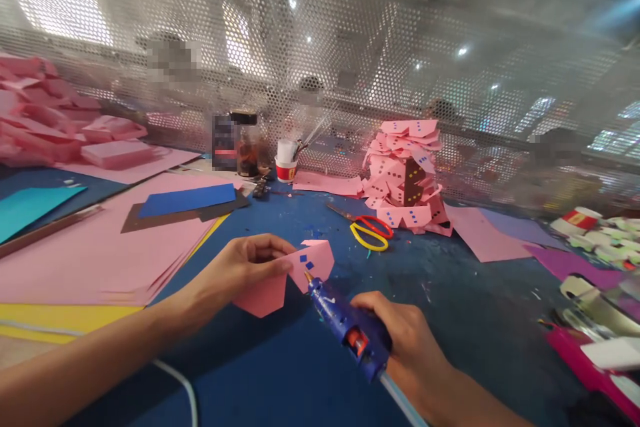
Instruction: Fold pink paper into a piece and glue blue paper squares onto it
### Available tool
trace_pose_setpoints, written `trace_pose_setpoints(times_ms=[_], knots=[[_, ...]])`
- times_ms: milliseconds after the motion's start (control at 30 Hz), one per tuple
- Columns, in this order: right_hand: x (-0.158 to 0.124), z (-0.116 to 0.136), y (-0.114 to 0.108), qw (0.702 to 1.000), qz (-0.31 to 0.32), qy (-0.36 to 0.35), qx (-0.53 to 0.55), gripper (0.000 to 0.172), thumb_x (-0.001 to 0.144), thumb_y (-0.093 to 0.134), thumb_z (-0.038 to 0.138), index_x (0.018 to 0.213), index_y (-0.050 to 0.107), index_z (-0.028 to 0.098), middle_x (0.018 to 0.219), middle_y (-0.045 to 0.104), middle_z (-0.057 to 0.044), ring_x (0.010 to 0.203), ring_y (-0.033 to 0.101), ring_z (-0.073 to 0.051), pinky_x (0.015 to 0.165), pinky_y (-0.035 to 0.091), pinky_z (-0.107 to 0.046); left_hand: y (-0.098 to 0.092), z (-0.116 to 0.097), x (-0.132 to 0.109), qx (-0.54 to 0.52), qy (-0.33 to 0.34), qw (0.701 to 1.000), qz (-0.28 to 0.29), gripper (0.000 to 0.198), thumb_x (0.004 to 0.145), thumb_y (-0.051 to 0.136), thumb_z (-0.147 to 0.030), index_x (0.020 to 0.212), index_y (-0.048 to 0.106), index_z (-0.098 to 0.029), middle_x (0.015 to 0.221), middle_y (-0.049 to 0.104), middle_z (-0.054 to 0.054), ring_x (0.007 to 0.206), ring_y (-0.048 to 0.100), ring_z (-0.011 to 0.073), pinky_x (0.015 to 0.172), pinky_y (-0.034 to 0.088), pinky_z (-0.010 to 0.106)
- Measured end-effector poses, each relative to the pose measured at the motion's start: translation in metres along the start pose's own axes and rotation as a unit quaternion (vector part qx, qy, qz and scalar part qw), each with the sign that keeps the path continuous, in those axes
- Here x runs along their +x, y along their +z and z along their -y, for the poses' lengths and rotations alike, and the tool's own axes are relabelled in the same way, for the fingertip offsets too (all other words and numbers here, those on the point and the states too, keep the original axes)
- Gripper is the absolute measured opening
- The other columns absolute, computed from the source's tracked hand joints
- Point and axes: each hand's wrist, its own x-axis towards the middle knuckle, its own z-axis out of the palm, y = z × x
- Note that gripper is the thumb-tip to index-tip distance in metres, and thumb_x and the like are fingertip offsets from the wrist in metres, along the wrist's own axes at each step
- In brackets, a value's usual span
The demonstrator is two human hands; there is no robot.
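Observation:
My left hand (257, 263) pinches a folded pink paper piece (320, 259), thumb in front and fingers behind. Two small blue squares (307, 262) lie on its face near the thumb. In my right hand (407, 330) is a blue glue gun (337, 317), gripped by its handle, with a clear glue stick (400, 400) coming out of its back end. The nozzle points up and left, at the paper just below the lower blue square; whether it touches, I cannot tell. Scissors (370, 232) with red and yellow handles lie on the blue table beyond my hands.
Pink sheets (100, 247) cover the left, with blue card (187, 200) on top. A tall stack of dotted pink pieces (400, 177) stands behind the scissors, near a red-and-white cup (286, 169). A perforated metal screen (320, 33) closes the back. A white cord (183, 380) lies front left.

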Motion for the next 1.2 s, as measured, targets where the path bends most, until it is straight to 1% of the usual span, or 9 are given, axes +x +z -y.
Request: trace_pose_setpoints(times_ms=[100, 167, 333, 500, 633, 733, 967, 1067, 1200], knots=[[-0.001, 0.000, 0.001, 1.000, 0.001, -0.018, -0.021, 0.011, 0.090, 0.061, 0.022, 0.101, 0.061, 0.023, 0.080, 0.073, 0.002, 0.057, 0.062, -0.011, 0.056, 0.042, -0.021, 0.002, -0.002, -0.003, 0.007, 0.019, 1.000, 0.017, 0.036, 0.081, 0.076, -0.049, 0.098, 0.070, -0.018, 0.090, 0.078, 0.008, 0.076, 0.067, 0.0198, 0.057, 0.041, 0.023], [-0.003, -0.001, 0.002, 0.999, 0.003, -0.021, -0.031, 0.013, 0.089, 0.061, 0.019, 0.101, 0.060, 0.023, 0.082, 0.073, 0.002, 0.058, 0.063, -0.012, 0.056, 0.042, -0.021, 0.002, -0.003, -0.005, 0.013, 0.021, 1.000, 0.018, 0.035, 0.082, 0.074, -0.049, 0.099, 0.070, -0.017, 0.091, 0.078, 0.009, 0.080, 0.069, 0.0214, 0.059, 0.042, 0.025], [-0.007, -0.004, 0.003, 0.999, 0.014, -0.021, -0.042, 0.017, 0.089, 0.060, 0.018, 0.105, 0.060, 0.023, 0.086, 0.073, 0.001, 0.064, 0.065, -0.013, 0.059, 0.044, -0.022, 0.001, 0.000, -0.005, 0.002, 0.026, 0.999, 0.027, 0.033, 0.084, 0.073, -0.047, 0.100, 0.069, -0.019, 0.091, 0.078, 0.008, 0.071, 0.066, 0.0175, 0.055, 0.040, 0.023], [-0.005, -0.002, 0.000, 0.999, 0.006, -0.017, -0.041, 0.014, 0.091, 0.060, 0.020, 0.105, 0.060, 0.022, 0.084, 0.073, 0.000, 0.061, 0.065, -0.012, 0.057, 0.043, -0.022, -0.002, 0.006, -0.001, -0.034, 0.012, 0.999, 0.017, 0.029, 0.080, 0.079, -0.043, 0.095, 0.071, -0.020, 0.082, 0.076, 0.003, 0.057, 0.060, 0.0106, 0.050, 0.037, 0.019], [-0.003, -0.001, -0.002, 0.999, -0.003, -0.014, -0.040, 0.012, 0.091, 0.060, 0.020, 0.103, 0.061, 0.022, 0.084, 0.074, 0.000, 0.059, 0.065, -0.012, 0.054, 0.043, -0.021, -0.004, 0.009, 0.002, -0.051, -0.007, 0.999, 0.009, 0.030, 0.077, 0.081, -0.043, 0.093, 0.070, -0.020, 0.072, 0.073, 0.001, 0.051, 0.058, 0.0103, 0.046, 0.037, 0.019], [-0.003, -0.002, -0.002, 0.999, -0.014, -0.005, -0.038, 0.015, 0.089, 0.059, 0.019, 0.104, 0.060, 0.022, 0.083, 0.074, 0.001, 0.058, 0.064, -0.012, 0.054, 0.043, -0.021, -0.004, 0.007, 0.001, -0.053, -0.012, 0.998, 0.005, 0.032, 0.076, 0.082, -0.044, 0.093, 0.070, -0.020, 0.073, 0.073, 0.001, 0.051, 0.059, 0.0103, 0.046, 0.038, 0.018], [-0.006, -0.005, -0.002, 0.999, -0.002, 0.018, -0.040, 0.022, 0.084, 0.055, 0.012, 0.104, 0.059, 0.023, 0.085, 0.074, 0.001, 0.061, 0.065, -0.012, 0.056, 0.042, -0.022, -0.003, 0.007, 0.001, -0.057, -0.016, 0.998, -0.007, 0.032, 0.073, 0.083, -0.044, 0.091, 0.071, -0.020, 0.069, 0.072, 0.001, 0.049, 0.058, 0.0114, 0.044, 0.038, 0.019], [-0.006, -0.005, -0.002, 0.999, 0.001, 0.021, -0.037, 0.023, 0.084, 0.054, 0.012, 0.103, 0.060, 0.023, 0.085, 0.073, 0.001, 0.061, 0.064, -0.012, 0.056, 0.042, -0.022, -0.004, 0.008, 0.001, -0.061, -0.011, 0.998, -0.004, 0.031, 0.074, 0.083, -0.043, 0.092, 0.071, -0.020, 0.070, 0.072, 0.001, 0.050, 0.058, 0.0110, 0.044, 0.038, 0.018], [-0.006, -0.004, -0.002, 0.999, 0.006, 0.030, -0.037, 0.022, 0.084, 0.054, 0.012, 0.103, 0.060, 0.023, 0.085, 0.073, 0.001, 0.062, 0.064, -0.013, 0.057, 0.042, -0.022, -0.002, 0.004, -0.001, -0.060, -0.012, 0.998, -0.003, 0.030, 0.075, 0.083, -0.042, 0.091, 0.071, -0.020, 0.070, 0.072, 0.001, 0.050, 0.057, 0.0095, 0.044, 0.037, 0.017]])
